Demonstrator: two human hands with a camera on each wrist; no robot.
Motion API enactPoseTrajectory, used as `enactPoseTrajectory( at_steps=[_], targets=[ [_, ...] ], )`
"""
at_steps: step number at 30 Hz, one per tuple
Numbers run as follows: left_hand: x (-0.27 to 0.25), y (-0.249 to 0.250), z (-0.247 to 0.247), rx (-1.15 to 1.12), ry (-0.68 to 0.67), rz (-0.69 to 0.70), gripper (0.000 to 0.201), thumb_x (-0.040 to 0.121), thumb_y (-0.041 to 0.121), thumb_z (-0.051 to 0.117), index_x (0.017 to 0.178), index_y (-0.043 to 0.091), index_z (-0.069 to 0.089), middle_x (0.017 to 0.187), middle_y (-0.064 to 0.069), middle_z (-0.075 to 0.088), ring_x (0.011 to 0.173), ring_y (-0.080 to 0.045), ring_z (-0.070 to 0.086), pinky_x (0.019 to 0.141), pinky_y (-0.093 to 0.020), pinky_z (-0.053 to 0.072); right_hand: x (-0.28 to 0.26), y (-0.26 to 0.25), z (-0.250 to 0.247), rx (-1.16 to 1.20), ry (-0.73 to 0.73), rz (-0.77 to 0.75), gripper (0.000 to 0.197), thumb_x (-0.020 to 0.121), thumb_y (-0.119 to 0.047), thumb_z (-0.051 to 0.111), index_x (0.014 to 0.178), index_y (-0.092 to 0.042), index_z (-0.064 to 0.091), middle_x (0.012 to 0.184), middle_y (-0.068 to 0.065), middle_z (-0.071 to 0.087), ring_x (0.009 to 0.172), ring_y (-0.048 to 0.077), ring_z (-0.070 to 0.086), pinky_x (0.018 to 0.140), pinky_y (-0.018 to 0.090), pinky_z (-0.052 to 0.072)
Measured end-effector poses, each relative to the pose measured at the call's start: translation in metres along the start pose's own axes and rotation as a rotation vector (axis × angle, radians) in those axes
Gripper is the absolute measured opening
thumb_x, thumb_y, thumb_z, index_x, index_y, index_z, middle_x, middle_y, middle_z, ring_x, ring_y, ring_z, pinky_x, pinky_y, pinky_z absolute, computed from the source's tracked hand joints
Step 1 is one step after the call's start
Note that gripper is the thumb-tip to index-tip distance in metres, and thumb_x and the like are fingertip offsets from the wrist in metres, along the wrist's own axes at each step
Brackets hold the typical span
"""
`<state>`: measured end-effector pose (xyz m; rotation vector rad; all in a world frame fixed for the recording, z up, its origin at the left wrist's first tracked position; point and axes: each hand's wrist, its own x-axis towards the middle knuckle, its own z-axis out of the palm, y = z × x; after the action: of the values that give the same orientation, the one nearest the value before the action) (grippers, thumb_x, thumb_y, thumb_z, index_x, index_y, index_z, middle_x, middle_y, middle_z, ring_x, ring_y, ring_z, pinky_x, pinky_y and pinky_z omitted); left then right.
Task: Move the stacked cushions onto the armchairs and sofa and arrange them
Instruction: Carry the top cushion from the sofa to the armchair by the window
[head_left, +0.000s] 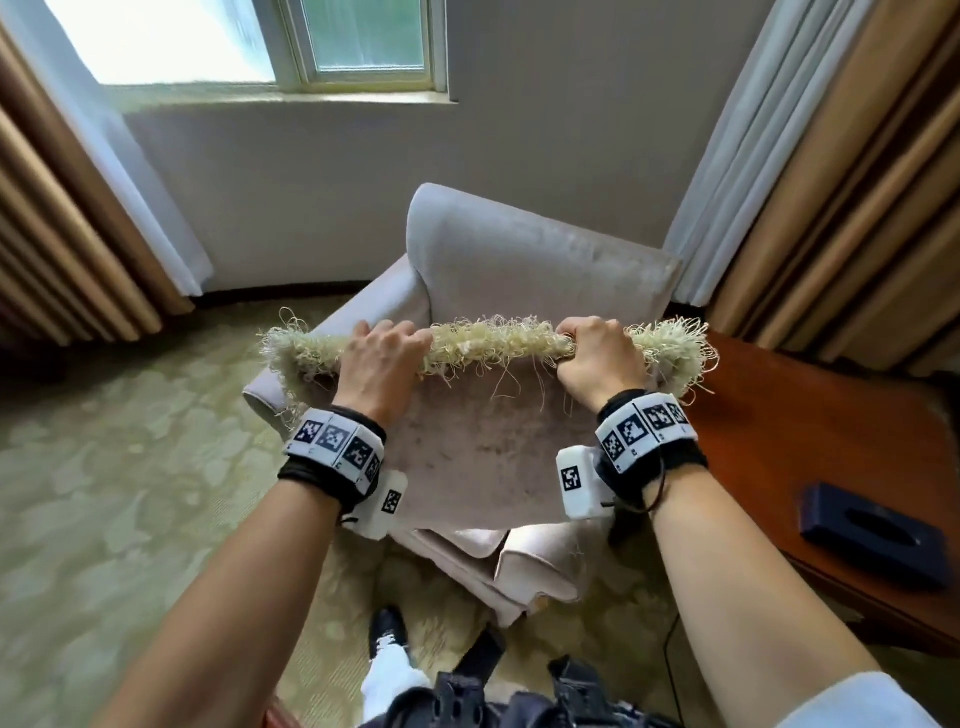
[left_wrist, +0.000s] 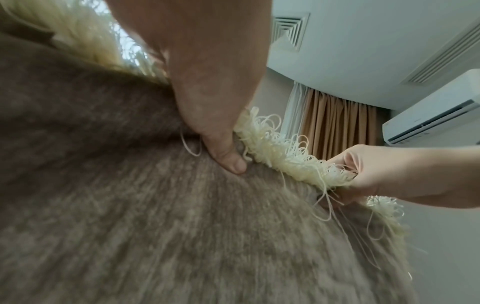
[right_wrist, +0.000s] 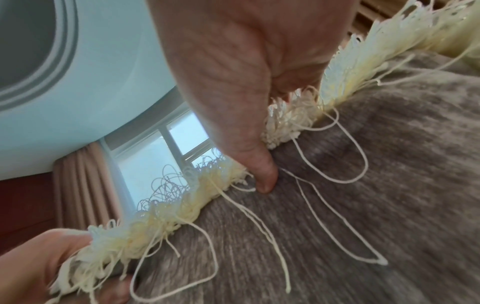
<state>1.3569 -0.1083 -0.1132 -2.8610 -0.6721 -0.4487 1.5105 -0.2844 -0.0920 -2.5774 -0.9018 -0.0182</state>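
A grey-brown velvet cushion (head_left: 488, 452) with a cream looped fringe (head_left: 493, 340) along its top edge hangs in front of me over the pale armchair (head_left: 524, 254). My left hand (head_left: 382, 353) grips the fringed top edge left of centre, thumb (left_wrist: 228, 158) pressed into the velvet. My right hand (head_left: 597, 356) grips the same edge right of centre, thumb (right_wrist: 265, 176) on the fabric. In the wrist views the cushion (left_wrist: 155, 216) (right_wrist: 337, 185) fills most of the picture, loose fringe threads (right_wrist: 324, 179) trailing over it. The armchair seat is hidden behind the cushion.
A dark wooden side table (head_left: 831, 467) stands right of the armchair with a dark blue tissue box (head_left: 872, 535) on it. Tan curtains (head_left: 857, 171) hang right and left. A window (head_left: 363, 41) sits above the wall behind. Patterned green carpet (head_left: 130, 441) spreads left.
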Motion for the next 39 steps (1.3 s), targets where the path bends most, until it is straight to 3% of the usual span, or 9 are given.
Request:
enactPoseTrajectory(
  at_steps=[9,16,21,25,28,33,39],
  targets=[
    [0.112,-0.113,0.055,-0.091,-0.053,0.196,0.024,0.069,-0.002,0.062,0.081,0.018,0.061,0.081,-0.002,0.067,0.078,-0.028,0.063,0.075,-0.037,0.038,0.103,-0.072,0.053,-0.02,0.005,0.193,0.05,0.072,-0.003,0.059,0.114,-0.029,0.069,0.108,0.011,0.072,0.101,0.035,0.065,0.081,0.036,0.053],
    [0.194,-0.153,0.084,-0.152,-0.065,0.316,0.025,0.064,-0.003,0.068,0.071,0.018,0.059,0.074,-0.002,0.067,0.071,-0.026,0.063,0.065,-0.031,0.03,0.161,-0.092,0.073,-0.055,0.017,0.292,0.049,0.072,-0.005,0.06,0.113,-0.029,0.069,0.105,0.011,0.073,0.097,0.035,0.067,0.08,0.037,0.055],
    [0.249,-0.167,0.101,-0.184,-0.067,0.356,0.026,0.058,-0.004,0.07,0.062,0.017,0.056,0.067,-0.003,0.069,0.062,-0.026,0.065,0.064,-0.03,0.026,0.215,-0.095,0.083,-0.057,0.014,0.316,0.047,0.072,-0.005,0.059,0.111,-0.03,0.07,0.102,0.011,0.072,0.095,0.036,0.067,0.078,0.037,0.056],
    [0.292,-0.172,0.125,-0.185,-0.086,0.345,0.02,0.067,0.0,0.067,0.066,0.018,0.059,0.072,-0.002,0.072,0.062,-0.024,0.064,0.068,-0.031,0.023,0.266,-0.085,0.094,-0.024,0.023,0.316,0.046,0.073,-0.004,0.06,0.11,-0.028,0.071,0.103,0.012,0.072,0.095,0.036,0.067,0.078,0.037,0.056],
    [0.32,-0.174,0.145,-0.192,-0.056,0.322,0.023,0.065,0.001,0.071,0.062,0.019,0.057,0.068,-0.001,0.071,0.058,-0.022,0.064,0.069,-0.032,0.02,0.303,-0.076,0.105,0.004,0.026,0.319,0.047,0.073,-0.001,0.059,0.11,-0.027,0.071,0.104,0.012,0.073,0.095,0.035,0.067,0.076,0.034,0.054],
    [0.359,-0.166,0.17,-0.216,-0.1,0.316,0.025,0.062,-0.003,0.071,0.063,0.018,0.058,0.072,-0.003,0.072,0.065,-0.024,0.065,0.07,-0.033,0.024,0.339,-0.056,0.119,0.042,0.009,0.361,0.044,0.075,0.0,0.06,0.108,-0.026,0.072,0.102,0.011,0.073,0.092,0.034,0.067,0.072,0.03,0.052],
    [0.397,-0.153,0.21,-0.195,-0.186,0.368,0.026,0.064,0.001,0.07,0.063,0.023,0.056,0.069,0.004,0.07,0.07,-0.021,0.066,0.073,-0.035,0.04,0.355,-0.031,0.139,0.079,-0.013,0.465,0.047,0.074,-0.001,0.058,0.109,-0.029,0.071,0.096,0.01,0.074,0.088,0.033,0.068,0.069,0.03,0.052]
  ],
)
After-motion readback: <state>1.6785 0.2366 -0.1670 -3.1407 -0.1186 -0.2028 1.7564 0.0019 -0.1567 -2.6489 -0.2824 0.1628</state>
